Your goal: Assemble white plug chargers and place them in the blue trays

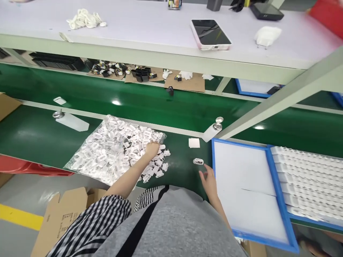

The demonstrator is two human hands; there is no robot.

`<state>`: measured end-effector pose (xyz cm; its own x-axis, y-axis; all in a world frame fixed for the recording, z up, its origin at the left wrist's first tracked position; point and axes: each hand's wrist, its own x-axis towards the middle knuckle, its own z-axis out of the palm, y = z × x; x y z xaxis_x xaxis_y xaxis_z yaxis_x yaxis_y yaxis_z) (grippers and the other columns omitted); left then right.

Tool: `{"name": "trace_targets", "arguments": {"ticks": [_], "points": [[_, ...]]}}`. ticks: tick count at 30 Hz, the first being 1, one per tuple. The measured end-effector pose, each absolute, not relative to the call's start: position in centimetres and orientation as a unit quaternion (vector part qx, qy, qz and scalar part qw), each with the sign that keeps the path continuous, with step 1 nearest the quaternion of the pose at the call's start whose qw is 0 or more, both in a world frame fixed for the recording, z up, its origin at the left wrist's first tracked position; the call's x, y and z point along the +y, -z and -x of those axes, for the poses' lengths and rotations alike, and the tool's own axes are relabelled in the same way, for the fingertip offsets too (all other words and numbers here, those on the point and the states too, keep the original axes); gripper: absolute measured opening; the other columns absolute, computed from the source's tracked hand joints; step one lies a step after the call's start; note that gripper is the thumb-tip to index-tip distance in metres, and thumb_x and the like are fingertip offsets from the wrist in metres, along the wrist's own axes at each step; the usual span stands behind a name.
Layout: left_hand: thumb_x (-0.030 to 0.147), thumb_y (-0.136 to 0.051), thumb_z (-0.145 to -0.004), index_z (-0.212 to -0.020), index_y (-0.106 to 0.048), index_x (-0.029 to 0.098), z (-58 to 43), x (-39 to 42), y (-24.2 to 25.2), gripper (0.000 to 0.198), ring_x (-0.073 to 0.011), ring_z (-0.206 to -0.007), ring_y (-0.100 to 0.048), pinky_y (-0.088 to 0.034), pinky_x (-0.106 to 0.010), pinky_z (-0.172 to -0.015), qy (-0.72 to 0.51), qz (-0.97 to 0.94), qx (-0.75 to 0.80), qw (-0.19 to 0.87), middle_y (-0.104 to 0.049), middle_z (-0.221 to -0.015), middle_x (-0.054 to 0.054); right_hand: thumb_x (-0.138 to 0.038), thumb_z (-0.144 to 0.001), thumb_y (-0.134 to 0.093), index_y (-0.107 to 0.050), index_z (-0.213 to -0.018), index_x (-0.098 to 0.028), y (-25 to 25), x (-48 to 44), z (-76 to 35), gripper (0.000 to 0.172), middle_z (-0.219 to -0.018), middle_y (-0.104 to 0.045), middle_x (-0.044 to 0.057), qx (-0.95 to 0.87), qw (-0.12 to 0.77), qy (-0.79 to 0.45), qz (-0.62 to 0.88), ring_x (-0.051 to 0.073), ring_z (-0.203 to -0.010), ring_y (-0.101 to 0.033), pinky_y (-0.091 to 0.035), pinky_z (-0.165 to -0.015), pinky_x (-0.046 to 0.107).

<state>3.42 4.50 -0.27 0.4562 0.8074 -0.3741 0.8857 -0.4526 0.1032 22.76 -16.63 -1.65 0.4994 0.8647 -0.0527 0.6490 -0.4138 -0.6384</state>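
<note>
The left hand (151, 148) rests with curled fingers on the pile of white plastic parts (115, 150) on the green worktop (34, 135). The right hand (208, 181) hovers loosely spread and empty, near a small single part (198, 161), beside the blue-framed tray (213, 157).

1. My left grip (152, 148) rests on the near right edge of the heap of plug parts (115, 150), which lies on a plastic bag (80, 162) on the tabletop (34, 135).
2. More loose plug parts (158, 167) lie just right of the heap.
3. My right grip (207, 180) hovers near the single piece (198, 161), just left of the framed tray (242, 185).
4. A small card (194, 142) lies behind that piece.
5. A second tray (308, 182), filled with rows of parts, sits right of the first.
6. A phone (210, 34) lies on the upper shelf (150, 39) behind.
</note>
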Motion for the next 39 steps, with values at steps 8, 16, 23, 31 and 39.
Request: {"name": "trace_targets", "arguments": {"ticks": [8,16,23,31,39], "points": [[0.008,-0.047,-0.066,-0.112,-0.042,0.016,-5.4,3.6,1.6,0.047,-0.0246,-0.095,-0.045,-0.038,-0.032,-0.076,0.124,-0.849,0.479,0.184,-0.05,-0.104,-0.01,-0.03,-0.076,-0.033,-0.046,-0.102,-0.015,1.6,-15.8,-21.7,0.033,-0.091,-0.051,0.008,-0.513,0.302,-0.232,0.769,0.013,-0.06,-0.052,-0.044,-0.058,0.026],[0.008,-0.039,-0.074,-0.096,-0.053,0.011,-7.5,2.8,0.8,0.027,-0.0196,-0.082,-0.053,-0.04,-0.029,-0.074,0.046,-0.815,0.514,0.261,-0.056,-0.092,-0.01,-0.029,-0.075,-0.033,-0.048,-0.098,-0.015,1.6,-13.6,-21.5,0.03,-0.089,-0.053,0.007,-0.524,0.325,-0.275,0.738,0.012,-0.058,-0.051,-0.045,-0.058,0.027],[0.014,-0.049,-0.07,-0.086,-0.056,0.019,-13.2,-2.9,0.1,0.018,-0.0083,-0.072,-0.052,-0.04,-0.016,-0.069,-0.041,-0.834,0.389,0.389,-0.058,-0.083,0.002,-0.027,-0.074,-0.042,-0.047,-0.104,-0.014,1.9,-12.5,-24.0,0.034,-0.099,-0.049,0.01,-0.53,0.338,-0.238,0.741,0.014,-0.066,-0.053,-0.046,-0.058,0.026],[0.009,-0.051,-0.063,-0.106,-0.04,0.012,-15.5,-5.3,2.8,0.044,-0.0078,-0.069,-0.052,-0.043,-0.019,-0.068,-0.081,-0.802,0.396,0.439,-0.042,-0.111,-0.008,-0.03,-0.074,-0.042,-0.059,-0.082,-0.018,3.6,-12.5,-27.4,0.022,-0.09,-0.057,0.007,-0.531,0.327,-0.212,0.752,0.02,-0.083,-0.053,-0.044,-0.072,0.034],[0.02,-0.051,-0.068,-0.093,-0.05,0.015,-16.1,-5.0,4.3,0.026,-0.013,-0.075,-0.053,-0.042,-0.023,-0.07,-0.034,-0.827,0.371,0.422,-0.054,-0.093,-0.003,-0.039,-0.075,-0.04,-0.06,-0.081,-0.016,5.6,-13.0,-28.0,0.031,-0.089,-0.058,0.008,-0.508,0.357,-0.229,0.749,0.019,-0.08,-0.055,-0.047,-0.067,0.033]]}}
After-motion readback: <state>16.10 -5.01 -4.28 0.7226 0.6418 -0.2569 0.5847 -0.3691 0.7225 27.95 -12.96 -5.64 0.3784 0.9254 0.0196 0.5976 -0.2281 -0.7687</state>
